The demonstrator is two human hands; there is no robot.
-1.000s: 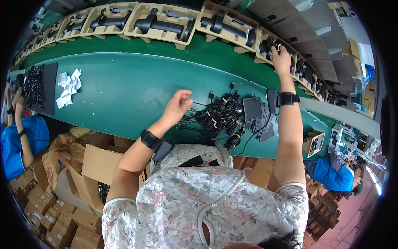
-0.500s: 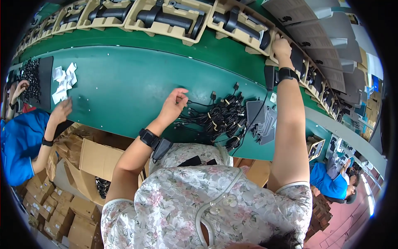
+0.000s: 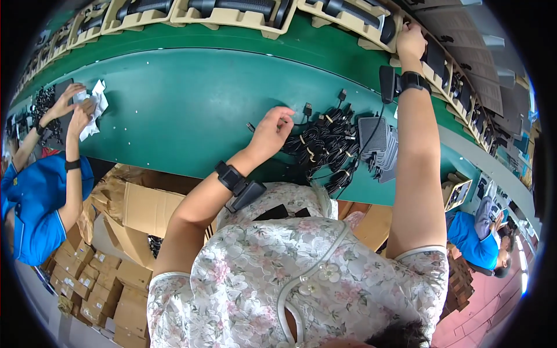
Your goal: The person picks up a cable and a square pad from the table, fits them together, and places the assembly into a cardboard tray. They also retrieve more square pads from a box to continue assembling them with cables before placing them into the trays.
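At the far right, my right hand [image 3: 411, 42] has its fingers closed over the edge of a tan moulded tray [image 3: 395, 36], part of a row; its fingertips are partly hidden. My left hand [image 3: 271, 134] hovers at the left side of a pile of black cables [image 3: 325, 139], fingers curled together. A cable plug [image 3: 250, 126] shows just left of it, and another plug [image 3: 307, 109] lies to its right. Whether a cable is in its fingers I cannot make out. Right of the pile lies a stack of flat grey pieces [image 3: 374, 136].
Trays holding black tube-shaped devices [image 3: 243, 6] run along the far side of the green table [image 3: 191, 104]. At left a co-worker in blue [image 3: 43, 197] handles white papers [image 3: 97, 104]. Open cardboard boxes [image 3: 152, 211] stand below the near edge. Another person [image 3: 476, 235] is at right.
The view has shifted. My left hand has moved right, closer over the cable pile. My right hand stays at the tray edge. The co-worker's hands have come together at the white papers.
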